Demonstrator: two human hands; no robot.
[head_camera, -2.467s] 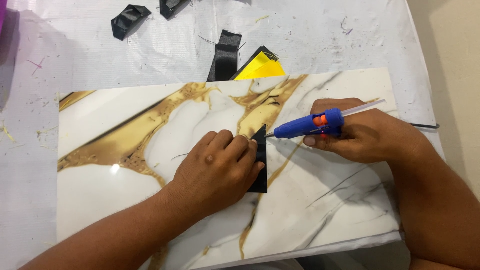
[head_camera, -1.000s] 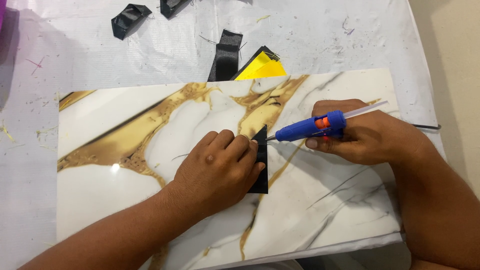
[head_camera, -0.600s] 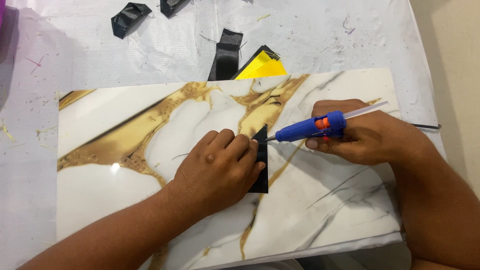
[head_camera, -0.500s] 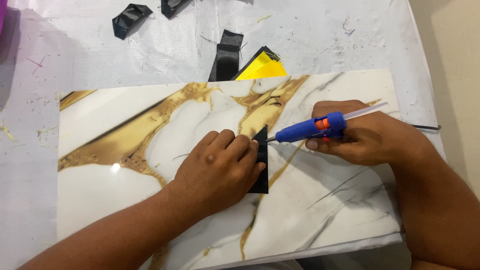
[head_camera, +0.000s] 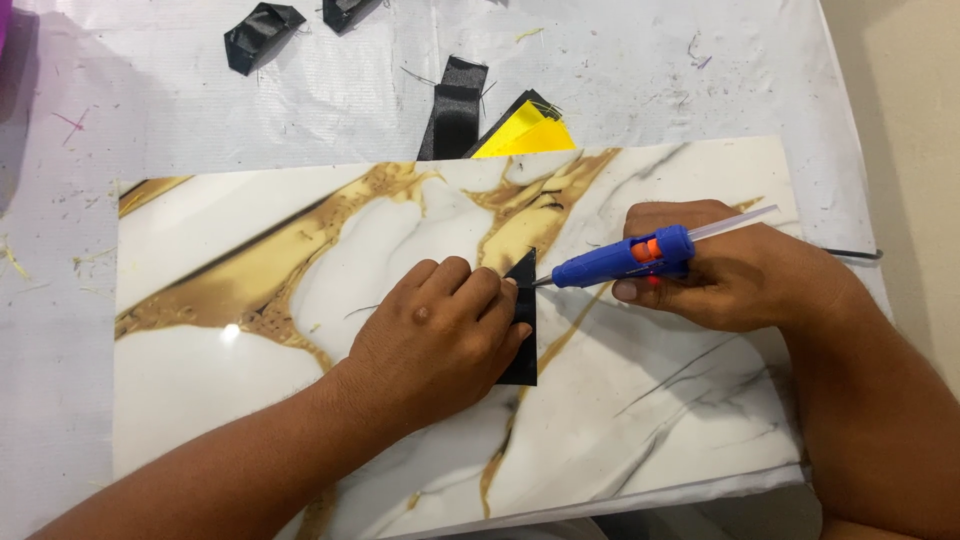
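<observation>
A white-covered bench (head_camera: 200, 110) carries a marble-patterned tile (head_camera: 300, 400). On the tile, the left hand (head_camera: 435, 335) presses flat fingers on a black fabric piece (head_camera: 524, 330), steadying it; right hand (head_camera: 735, 275), just beside, wraps a blue glue gun (head_camera: 620, 262), nozzle touching the fabric's edge.

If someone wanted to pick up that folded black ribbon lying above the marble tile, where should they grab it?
Probably pinch the black ribbon across its narrow width near the upper end, coming from above. It lies flat on the white cover, and its lower end meets the marble tile and yellow piece.
</observation>
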